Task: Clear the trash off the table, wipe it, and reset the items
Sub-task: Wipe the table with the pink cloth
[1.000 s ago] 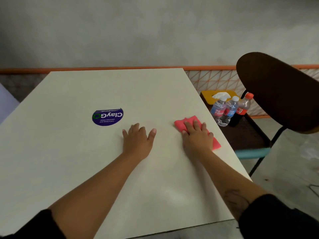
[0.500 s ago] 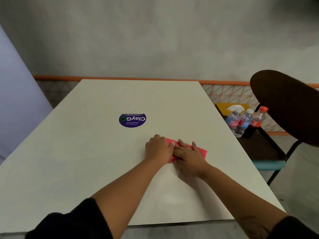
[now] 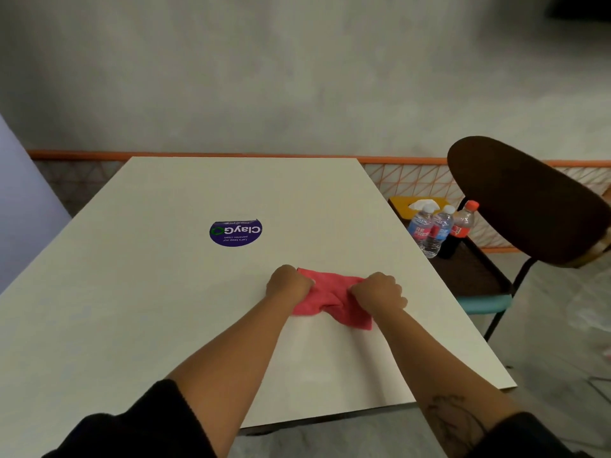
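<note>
A pink cloth (image 3: pixel 330 297) lies bunched on the white table (image 3: pixel 165 292), right of centre. My left hand (image 3: pixel 288 283) is closed on the cloth's left end. My right hand (image 3: pixel 380 290) is closed on its right end. The cloth sags between the two fists, and its lower corners rest on the tabletop. A round purple sticker (image 3: pixel 235 232) is stuck to the table beyond my hands.
A dark tray (image 3: pixel 469 276) sits on a teal seat to the right of the table. It holds two water bottles (image 3: pixel 429 231), a red-capped cola bottle (image 3: pixel 461 226) and a yellow tissue box (image 3: pixel 416 204). A dark chair back (image 3: pixel 529 200) rises behind them.
My right hand slid the cloth left from the table's right side. My left hand joined it, and both hands went from flat on the cloth to fists gripping and bunching it.
</note>
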